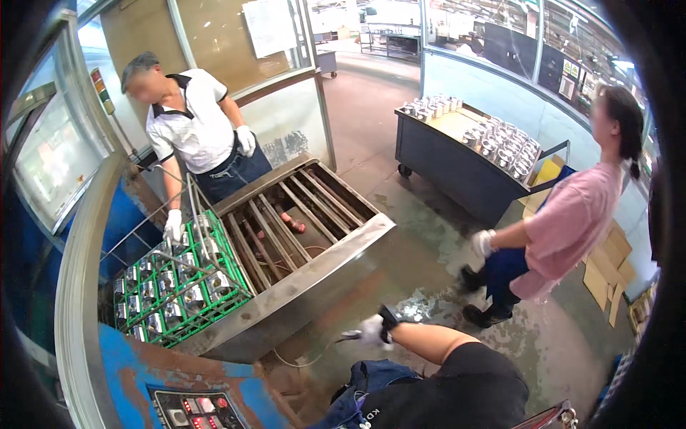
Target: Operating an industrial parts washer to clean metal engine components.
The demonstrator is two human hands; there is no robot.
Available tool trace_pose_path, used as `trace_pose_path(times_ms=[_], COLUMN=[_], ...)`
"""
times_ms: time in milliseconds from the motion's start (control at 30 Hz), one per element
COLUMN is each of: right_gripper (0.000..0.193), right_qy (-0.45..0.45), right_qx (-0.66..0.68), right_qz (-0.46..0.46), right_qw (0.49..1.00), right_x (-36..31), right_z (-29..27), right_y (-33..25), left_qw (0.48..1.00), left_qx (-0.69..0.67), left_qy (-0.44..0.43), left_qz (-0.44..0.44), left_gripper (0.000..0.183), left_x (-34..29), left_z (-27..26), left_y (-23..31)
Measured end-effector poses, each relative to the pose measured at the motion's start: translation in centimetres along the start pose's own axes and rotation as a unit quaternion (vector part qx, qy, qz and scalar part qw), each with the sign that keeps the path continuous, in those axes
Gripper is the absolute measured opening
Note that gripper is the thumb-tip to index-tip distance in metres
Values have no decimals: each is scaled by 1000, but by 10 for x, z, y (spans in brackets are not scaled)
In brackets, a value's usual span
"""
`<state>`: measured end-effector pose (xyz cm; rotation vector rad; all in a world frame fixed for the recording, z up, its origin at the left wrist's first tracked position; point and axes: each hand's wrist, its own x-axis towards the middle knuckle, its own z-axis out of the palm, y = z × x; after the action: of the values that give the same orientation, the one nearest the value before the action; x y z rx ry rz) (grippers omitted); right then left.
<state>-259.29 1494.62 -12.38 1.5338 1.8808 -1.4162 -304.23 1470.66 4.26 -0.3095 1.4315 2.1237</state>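
Note:
My right hand, in a white glove with a black band at the wrist, reaches out over the wet floor. Its fingers are closed around a slim dark tool whose exact kind is too small to make out. A thin pale hose curves across the floor just left of it. My left hand is outside the picture. Left of my hand stands a metal-framed roller conveyor. On its left end a green rack holds several shiny metal cylindrical parts in rows.
A co-worker in white gloves touches the rack from behind. Another person in pink stands at right. A dark wheeled cart carries several metal parts. A blue control panel lies at lower left; flattened cardboard is at far right.

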Motion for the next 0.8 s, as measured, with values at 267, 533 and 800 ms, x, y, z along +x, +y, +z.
trace_pose_path(times_ms=[267, 533, 800], right_gripper=[67, 55, 31], right_qy=[-143, -24, 49], right_qx=[249, 296, 295], right_qz=[208, 213, 194], right_qw=[935, 931, 934], right_x=[-6, -21, -4], right_z=[138, 104, 66], right_y=[232, 189, 137], left_qw=[993, 994, 995], left_qx=[79, 73, 67], left_qy=[-19, 60, 52], left_qz=[89, 57, 51], left_gripper=[32, 24, 23], left_x=[51, 23, 49], left_z=[5, 9, 1], left_y=[-9, 6, 9])
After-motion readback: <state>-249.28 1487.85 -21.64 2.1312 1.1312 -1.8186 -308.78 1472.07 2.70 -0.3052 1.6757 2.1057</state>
